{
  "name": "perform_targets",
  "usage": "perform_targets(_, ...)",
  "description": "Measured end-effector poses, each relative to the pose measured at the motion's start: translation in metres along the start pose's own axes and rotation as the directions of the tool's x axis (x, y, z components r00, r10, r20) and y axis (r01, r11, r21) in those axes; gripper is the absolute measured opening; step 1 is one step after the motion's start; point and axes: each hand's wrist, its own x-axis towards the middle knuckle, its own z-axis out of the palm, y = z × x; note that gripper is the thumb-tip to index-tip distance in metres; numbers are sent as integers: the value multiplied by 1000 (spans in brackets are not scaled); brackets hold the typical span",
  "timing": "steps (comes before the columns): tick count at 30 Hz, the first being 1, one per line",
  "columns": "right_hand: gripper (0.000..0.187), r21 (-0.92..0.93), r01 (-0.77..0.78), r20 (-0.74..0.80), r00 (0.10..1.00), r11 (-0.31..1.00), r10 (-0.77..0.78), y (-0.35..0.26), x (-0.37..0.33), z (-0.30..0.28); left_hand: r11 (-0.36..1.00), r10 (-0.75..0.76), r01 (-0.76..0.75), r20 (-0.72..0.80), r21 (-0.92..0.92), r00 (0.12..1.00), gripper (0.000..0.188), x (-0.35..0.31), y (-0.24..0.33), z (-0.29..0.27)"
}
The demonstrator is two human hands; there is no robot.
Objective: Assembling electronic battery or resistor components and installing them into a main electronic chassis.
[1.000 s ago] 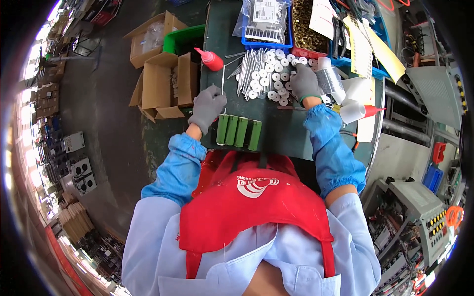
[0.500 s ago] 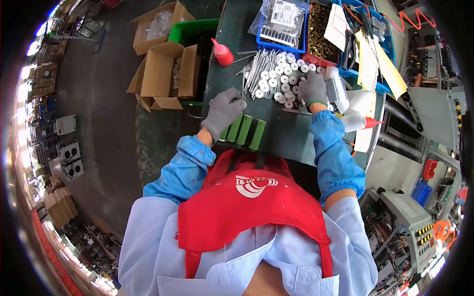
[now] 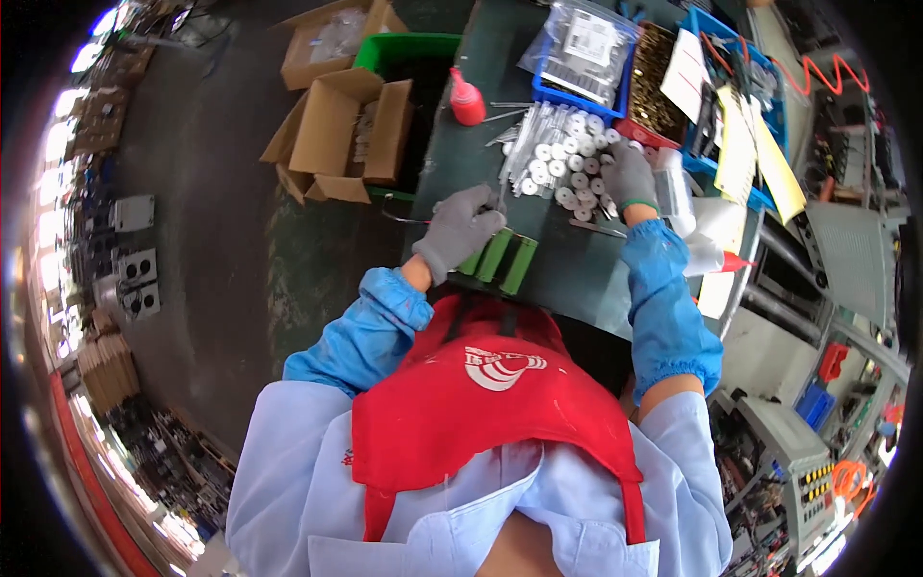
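My left hand (image 3: pixel 460 231), in a grey glove, is closed with the fingers pinched round a thin metal rod (image 3: pixel 502 195). Just under and beside it, several green rectangular blocks (image 3: pixel 519 265) lie side by side near the table's front edge. My right hand (image 3: pixel 631 177), gloved too, reaches into the right side of a pile of white round discs with centre holes (image 3: pixel 558 167). Its fingers are curled down among the discs, and what they grip is hidden. Left of the discs lies a loose bundle of thin metal rods (image 3: pixel 527 142).
A red squeeze bottle (image 3: pixel 467 100) stands at the table's left edge. Behind the pile are a blue bin (image 3: pixel 577 100) with bagged parts and a red bin (image 3: pixel 646 133) of small brass-coloured parts. Clear plastic cups (image 3: pixel 675 197) lie to the right. Open cardboard boxes (image 3: pixel 327 139) stand left of the table.
The table has shifted a little right and down in the picture. Both hands keep about the same places relative to the green blocks and the discs.
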Motion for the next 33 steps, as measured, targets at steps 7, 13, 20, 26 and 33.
perform_targets(7, 32, -33, -2, -42, 999, 999, 1, -21, -16, -12, 998, -31, 31, 20, -48, 999, 22, -12, 6, -5)
perform_targets(13, 34, -24, -31, 39, 999, 999, 32, 9, 4, -1, 998, 11, -7, 56, -69, 998, 24, -16, -1, -3)
perform_targets(20, 30, -39, -152, 21, 988, 988, 153, -17, -20, -8, 984, -85, 89, 33, -155, 996, 21, -20, 2, -3)
perform_targets(26, 29, 218, -193, -180, 956, 957, 233, 2, -51, -4, 970, -3, 10, 30, -244, 1000, 21, -4, 16, 14)
perform_targets(33, 27, 205, -76, -260, 957, 976, 129, -1, -33, -8, 987, 79, -53, 169, -154, 982, 26, 21, 38, 48)
